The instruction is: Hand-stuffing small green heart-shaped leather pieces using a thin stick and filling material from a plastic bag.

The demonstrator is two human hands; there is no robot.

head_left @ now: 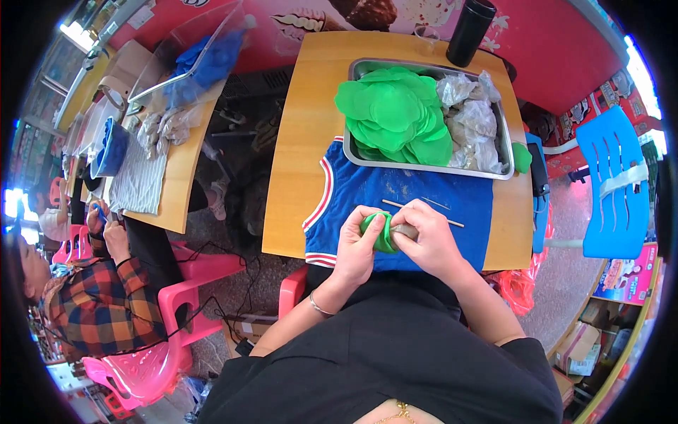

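Above the near edge of the table, my left hand (356, 246) is closed around a bunched piece of green sheet (383, 235), its thumb pressing on the top. My right hand (428, 237) pinches a small greyish-brown lump (405, 231) against the right side of the green piece. What the lump is made of cannot be made out. Under both hands a blue sleeveless jersey (452, 191) with striped trim covers part of the table. Thin wooden sticks (455, 223) lie on it just beyond my fingers. A metal tray (431, 167) holds a heap of round green sheets (388, 106) and knotted clear plastic bags (474, 119) with brownish contents.
A black bottle (471, 32) and a clear cup (426, 34) stand at the table's (289, 177) far edge. To the right is a blue chair (614, 184). At left, a person in a checked shirt (106, 304) sits on a pink chair (148, 364) beside another table (176, 191).
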